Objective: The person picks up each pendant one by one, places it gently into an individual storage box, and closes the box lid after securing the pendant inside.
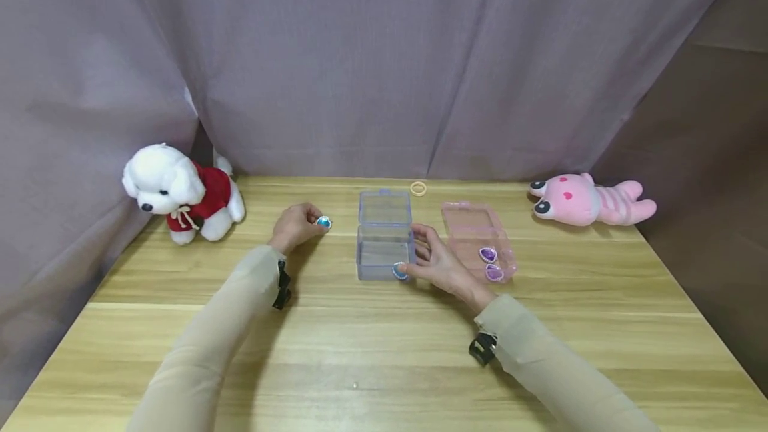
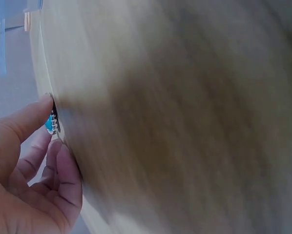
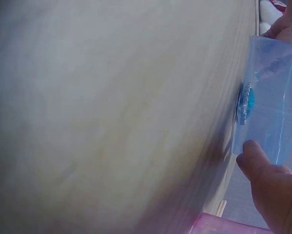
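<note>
My left hand (image 1: 298, 227) pinches a teardrop-shaped blue gem (image 1: 324, 222) with a silver beaded rim between thumb and fingertips, just over the table left of the box. In the left wrist view the same gem (image 2: 50, 124) shows edge-on. A clear bluish plastic box (image 1: 385, 253) stands with its lid (image 1: 385, 208) raised at the back. My right hand (image 1: 441, 264) grips the box's right side, the thumb near its front corner. Inside, at the front right, lies another blue gem (image 1: 399, 271), also seen through the box wall in the right wrist view.
A pink clear box (image 1: 459, 242), lid open, lies to the right with two purple gems (image 1: 489, 255) on its front part. Behind is a pale ring (image 1: 418, 189). A white plush dog (image 1: 210, 193) sits at left; a pink plush toy (image 1: 579, 202) lies at right.
</note>
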Available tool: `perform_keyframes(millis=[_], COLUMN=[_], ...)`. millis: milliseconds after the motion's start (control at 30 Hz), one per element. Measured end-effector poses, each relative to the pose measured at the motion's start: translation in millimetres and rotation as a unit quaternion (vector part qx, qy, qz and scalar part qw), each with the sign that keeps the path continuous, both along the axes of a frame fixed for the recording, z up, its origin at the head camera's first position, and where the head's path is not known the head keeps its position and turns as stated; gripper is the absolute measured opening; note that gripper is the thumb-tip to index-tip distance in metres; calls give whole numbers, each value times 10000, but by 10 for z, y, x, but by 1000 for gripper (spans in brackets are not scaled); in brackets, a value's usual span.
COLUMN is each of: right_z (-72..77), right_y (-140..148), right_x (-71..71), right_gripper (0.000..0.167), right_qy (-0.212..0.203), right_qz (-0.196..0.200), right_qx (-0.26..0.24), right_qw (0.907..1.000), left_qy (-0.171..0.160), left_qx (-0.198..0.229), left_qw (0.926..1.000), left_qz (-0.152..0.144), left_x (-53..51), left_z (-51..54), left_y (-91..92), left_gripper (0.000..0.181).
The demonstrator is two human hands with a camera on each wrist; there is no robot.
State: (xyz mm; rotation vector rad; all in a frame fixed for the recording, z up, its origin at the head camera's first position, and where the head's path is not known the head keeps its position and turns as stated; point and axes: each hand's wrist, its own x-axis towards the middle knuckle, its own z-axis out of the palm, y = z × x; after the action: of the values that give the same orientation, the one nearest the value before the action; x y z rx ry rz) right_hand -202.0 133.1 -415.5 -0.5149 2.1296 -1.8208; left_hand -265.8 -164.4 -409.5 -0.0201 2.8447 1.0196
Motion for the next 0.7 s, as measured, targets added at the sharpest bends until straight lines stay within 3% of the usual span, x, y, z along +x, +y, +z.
perform_keyframes(millis=[300, 467, 567, 700], right_z=[-3, -13, -17, -15], right_y=[-6, -7, -8, -3], right_x=[-22, -13, -7, -11], right_gripper=[84, 84, 84, 84], right_qy=[17, 16, 2, 22], right_qz=[-25, -32, -25, -19], right_qx=[-19, 45, 16, -17], right_qw=[10000, 10000, 10000, 10000], left_qy=[573, 513, 237, -233], left_qx=[239, 1042, 2018, 3313], left_qw=[9973, 9925, 9785, 9414], left_qz=[-384, -378, -366, -589], left_x=[-7, 35, 81, 161], left_z=[0, 16, 82, 234], left_y=[114, 173, 224, 346], left_gripper=[27, 24, 27, 34])
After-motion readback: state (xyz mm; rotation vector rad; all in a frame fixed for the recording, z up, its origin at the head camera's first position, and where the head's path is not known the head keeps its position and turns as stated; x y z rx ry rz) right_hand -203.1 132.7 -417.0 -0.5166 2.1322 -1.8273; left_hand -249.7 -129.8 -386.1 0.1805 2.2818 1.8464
